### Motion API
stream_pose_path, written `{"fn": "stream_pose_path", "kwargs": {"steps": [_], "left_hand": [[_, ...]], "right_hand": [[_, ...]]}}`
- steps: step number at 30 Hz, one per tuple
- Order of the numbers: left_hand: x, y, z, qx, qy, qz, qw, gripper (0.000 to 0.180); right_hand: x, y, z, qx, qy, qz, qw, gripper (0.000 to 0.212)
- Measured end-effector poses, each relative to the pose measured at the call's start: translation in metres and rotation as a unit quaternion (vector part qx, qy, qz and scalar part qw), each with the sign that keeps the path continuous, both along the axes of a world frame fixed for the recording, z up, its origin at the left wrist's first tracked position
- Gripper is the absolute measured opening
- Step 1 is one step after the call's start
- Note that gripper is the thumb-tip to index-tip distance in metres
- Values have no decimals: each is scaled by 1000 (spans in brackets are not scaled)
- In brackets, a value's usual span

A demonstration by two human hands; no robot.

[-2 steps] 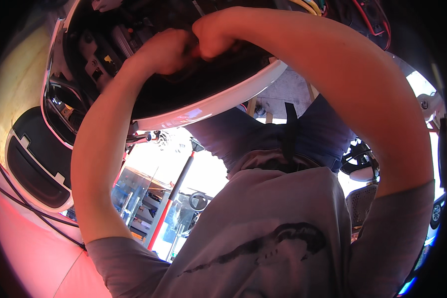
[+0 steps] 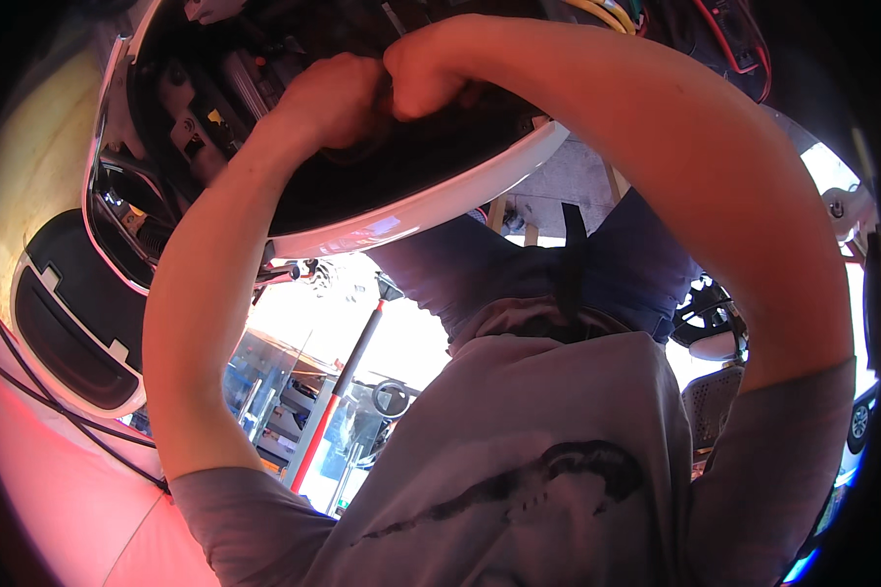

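Observation:
Both my hands are close together over the dark cavity of a white-rimmed vehicle shell [image 2: 421, 210]. My left hand [image 2: 338, 98] is curled into a fist, its knuckles almost touching the right one. Bent down at the wrist, my right hand [image 2: 426, 80] has its fingers folded in. Shadow and the hands themselves hide whatever lies between the fingers. Left of my left hand, metal brackets [image 2: 191, 132] and a ribbed metal bar [image 2: 247, 86] sit inside the cavity.
A black panel with white trim [image 2: 76, 338] lies at the left beside black cables [image 2: 64, 406]. Yellow hoses [image 2: 612, 14] and a red-edged dark part [image 2: 734, 44] are at the upper right. A red and black post [image 2: 338, 396] stands behind me.
My left hand and forearm have shifted slightly to the right. The right hand stays nearly in place, still closed.

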State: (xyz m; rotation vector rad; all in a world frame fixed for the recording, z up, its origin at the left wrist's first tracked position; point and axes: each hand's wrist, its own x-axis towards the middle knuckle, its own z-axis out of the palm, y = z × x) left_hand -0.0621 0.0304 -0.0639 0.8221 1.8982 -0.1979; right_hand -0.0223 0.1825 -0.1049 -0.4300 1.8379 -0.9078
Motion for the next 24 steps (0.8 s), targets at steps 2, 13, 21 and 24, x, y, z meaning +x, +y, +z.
{"fn": "stream_pose_path", "kwargs": {"steps": [2,13,21,24], "left_hand": [[4,2,-2,-57,54,-8,997,33],[-1,-8,-3,41,-23,47,998,36],[9,-9,-4,-16,-8,81,997,32],[4,-8,-2,32,-72,100,992,33]], "right_hand": [[0,3,1,-17,-36,-29,999,29],[-3,-6,2,-11,123,39,992,31],[-3,-2,10,23,46,7,999,28],[-6,-3,12,13,134,97,986,26]]}}
